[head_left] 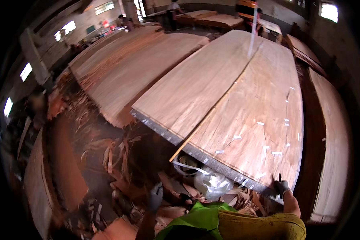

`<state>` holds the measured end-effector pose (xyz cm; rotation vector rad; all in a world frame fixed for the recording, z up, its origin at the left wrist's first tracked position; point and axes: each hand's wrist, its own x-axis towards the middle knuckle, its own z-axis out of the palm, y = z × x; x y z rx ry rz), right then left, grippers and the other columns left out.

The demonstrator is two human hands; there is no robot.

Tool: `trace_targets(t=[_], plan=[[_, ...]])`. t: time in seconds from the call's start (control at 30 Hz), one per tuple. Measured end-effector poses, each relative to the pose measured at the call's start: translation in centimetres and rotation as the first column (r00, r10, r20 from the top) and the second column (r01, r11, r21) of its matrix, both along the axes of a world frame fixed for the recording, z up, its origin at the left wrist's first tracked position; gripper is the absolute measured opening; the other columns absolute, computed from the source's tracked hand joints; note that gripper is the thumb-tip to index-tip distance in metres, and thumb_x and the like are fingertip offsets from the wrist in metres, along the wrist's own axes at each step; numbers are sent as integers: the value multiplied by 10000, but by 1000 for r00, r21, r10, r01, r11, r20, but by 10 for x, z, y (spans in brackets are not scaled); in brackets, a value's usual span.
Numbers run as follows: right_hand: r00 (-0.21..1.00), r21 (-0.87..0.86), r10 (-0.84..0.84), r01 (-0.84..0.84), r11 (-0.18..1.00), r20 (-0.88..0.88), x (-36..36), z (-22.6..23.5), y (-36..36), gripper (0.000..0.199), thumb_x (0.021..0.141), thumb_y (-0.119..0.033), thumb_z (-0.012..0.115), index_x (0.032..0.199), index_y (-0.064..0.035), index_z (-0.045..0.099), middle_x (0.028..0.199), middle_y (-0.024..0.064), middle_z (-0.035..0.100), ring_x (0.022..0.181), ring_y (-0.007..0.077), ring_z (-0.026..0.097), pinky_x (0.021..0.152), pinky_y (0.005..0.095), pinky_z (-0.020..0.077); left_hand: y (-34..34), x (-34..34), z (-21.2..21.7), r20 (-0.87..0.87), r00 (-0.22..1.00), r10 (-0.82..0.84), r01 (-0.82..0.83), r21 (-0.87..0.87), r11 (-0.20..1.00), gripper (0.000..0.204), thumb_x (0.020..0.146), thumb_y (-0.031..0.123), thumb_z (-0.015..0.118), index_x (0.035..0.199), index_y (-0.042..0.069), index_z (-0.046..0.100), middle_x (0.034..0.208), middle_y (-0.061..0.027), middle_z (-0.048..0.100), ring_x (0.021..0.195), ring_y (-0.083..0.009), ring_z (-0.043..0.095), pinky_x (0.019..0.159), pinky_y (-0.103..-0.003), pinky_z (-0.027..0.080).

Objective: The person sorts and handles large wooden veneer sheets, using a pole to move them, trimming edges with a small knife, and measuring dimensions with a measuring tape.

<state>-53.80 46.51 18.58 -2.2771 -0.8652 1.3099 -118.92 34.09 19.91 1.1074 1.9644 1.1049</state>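
Thin wood veneer sheets (248, 116) cover a large table in front of me, with small white tape pieces (277, 153) stuck on the right-hand part. Along the seam between the two parts lies a long thin yellowish stick (216, 106), its near end jutting past the table's grey edge (210, 161). My right hand (282, 188), in a grey glove, is closed at the near right corner of the sheets. A small dark thing pokes up from it, too small to name. My left hand (155, 197), also gloved, hangs low over wood scraps; its fingers are blurred and dark.
Under the table's near edge hangs a clear plastic bag (213, 183). Torn veneer scraps (118, 156) litter the floor. Stacks of veneer (140, 64) stand to the left, and another stack (334, 140) on the right. A person (173, 14) stands at the far end.
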Motion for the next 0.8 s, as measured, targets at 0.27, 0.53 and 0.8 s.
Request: trace_targets(t=[0.27, 0.53, 0.8], plan=[[989, 399, -45, 98, 912, -141, -163, 6, 22, 180, 859, -166, 561, 835, -7, 642, 613, 74, 612, 494, 164, 566, 424, 287, 403, 133, -76, 21, -74, 951, -300, 303, 32, 952, 308, 875, 137, 526, 1136, -23, 560, 1136, -172, 592, 1076, -261, 562, 924, -322, 430], [843, 325, 357, -233, 917, -403, -469, 40, 34, 256, 908, -216, 511, 915, 9, 634, 804, 88, 674, 551, 113, 594, 455, 240, 423, 305, -252, -33, -317, 925, -208, 244, 78, 967, 508, 835, 256, 592, 1240, -23, 463, 1220, -235, 514, 1137, -330, 503, 950, -381, 400], [740, 152, -224, 403, 902, -634, -598, -8, 83, 273, 877, -321, 577, 859, -52, 621, 715, 30, 614, 591, 118, 557, 536, 247, 449, 453, -392, -63, -371, 919, -133, 175, 82, 981, 851, 700, 347, 713, 1355, 9, 288, 1300, -257, 419, 1187, -379, 434, 953, -424, 385]])
